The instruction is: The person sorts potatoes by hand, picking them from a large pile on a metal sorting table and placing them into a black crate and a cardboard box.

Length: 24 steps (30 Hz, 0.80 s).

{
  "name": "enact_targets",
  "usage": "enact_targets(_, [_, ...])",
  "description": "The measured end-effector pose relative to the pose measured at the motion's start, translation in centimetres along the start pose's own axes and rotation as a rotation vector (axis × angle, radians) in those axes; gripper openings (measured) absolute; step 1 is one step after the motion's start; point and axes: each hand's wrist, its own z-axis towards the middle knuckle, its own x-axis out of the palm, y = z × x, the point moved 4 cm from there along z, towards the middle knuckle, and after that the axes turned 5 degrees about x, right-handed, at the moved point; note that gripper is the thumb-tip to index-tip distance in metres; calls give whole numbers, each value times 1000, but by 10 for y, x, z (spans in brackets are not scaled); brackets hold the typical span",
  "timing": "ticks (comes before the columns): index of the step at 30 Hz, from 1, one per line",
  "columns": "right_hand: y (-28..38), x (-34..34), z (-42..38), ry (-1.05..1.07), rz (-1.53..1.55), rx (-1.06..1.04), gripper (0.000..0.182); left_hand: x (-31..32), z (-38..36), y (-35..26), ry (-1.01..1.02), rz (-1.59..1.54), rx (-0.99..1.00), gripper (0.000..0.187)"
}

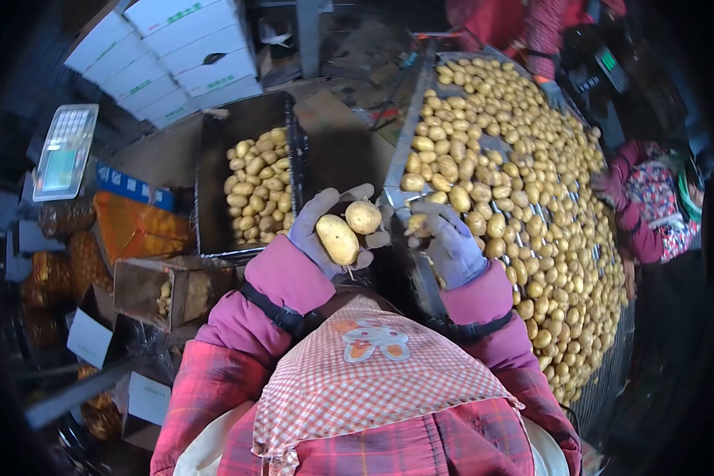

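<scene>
My left hand (316,225), in a grey-purple work glove, cradles two potatoes in its palm. The larger oval potato (337,240) lies toward the wrist, and a rounder potato (363,216) rests near the fingertips. At the near left edge of the sorting table (411,119), my right hand (454,246) in a matching glove is closed around a small potato (417,225), partly covered by the fingers. Many loose potatoes (531,206) spread across the table beside it. Left of my left hand stands a dark-lined box (214,170) with potatoes piled in its right part.
White cartons (202,59) are stacked at the back left. A digital scale (66,151) stands at far left above an orange bag (143,226) and an open cardboard box (147,293). Two co-workers reach over the table's far side; one wears a floral apron (654,194).
</scene>
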Motion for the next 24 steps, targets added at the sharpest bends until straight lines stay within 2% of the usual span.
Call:
enact_targets(2, [-9,6,-4,-66,-27,95,34,-14,-13,-8,29,9,21,49])
enact_targets(3, [-16,-1,-4,-68,-338,21,35,-22,-23,-14,58,26,22,47])
enact_targets(4, [-22,2,-7,-126,-21,184,36,-26,-33,-15,43,-28,33,44])
enact_targets(6, [-28,9,-9,-150,-25,331,40,-65,-57,-23,-81,20,123,45])
enact_targets(7, [-31,9,-8,-130,-114,302,43,-87,-76,-25,-159,-14,159,46])
enact_targets(8, [-37,7,-12,-208,24,355,46,-111,-99,-27,-253,-121,194,47])
enact_targets(9, [-37,9,-10,-204,2,335,45,-138,-118,-28,-332,-231,206,49])
enact_targets(10, [-40,6,-10,-191,-2,354,45,-183,-136,-32,-299,-253,259,48])
enact_targets(12, [-45,-3,-11,-190,-14,364,45,-185,-193,-47,-560,-316,451,43])
enact_targets(13, [-48,-5,-12,-158,-22,341,44,-207,-221,-59,-678,-447,639,41])
enact_targets(14, [-49,-6,-12,-123,-29,318,44,-209,-248,-75,-645,-495,777,38])
enact_targets(15, [-50,-2,-13,-121,-33,318,44,-211,-279,-90,-763,-481,892,43])
enact_targets(16, [-51,5,-12,-105,11,304,43,-219,-305,-108,-910,-392,1132,46])
enact_targets(17, [-49,11,-13,-98,52,286,43,-221,-328,-125,-803,-288,1224,52])
enact_targets(18, [-49,14,-10,-104,39,375,41,-229,-351,-134,-988,-359,1218,60])
enact_targets(19, [-48,16,-10,-149,-28,367,39,-234,-361,-138,-1166,-269,1240,70])
enact_targets(20, [-40,28,-11,-166,-109,325,37,-254,-359,-142,-1221,-349,1141,68])
enact_targets(21, [-39,29,-9,-97,-144,307,38,-273,-356,-147,-1267,-435,1042,65])
enact_targets(22, [-37,30,-7,-28,-178,286,40,-255,-324,-140,-1112,-220,1075,59])
enact_targets(23, [-35,30,-6,40,-210,263,43,-223,-284,-124,-932,-88,981,47])
enact_targets(24, [-36,36,-3,77,-232,180,43,-208,-237,-116,-599,38,784,44])
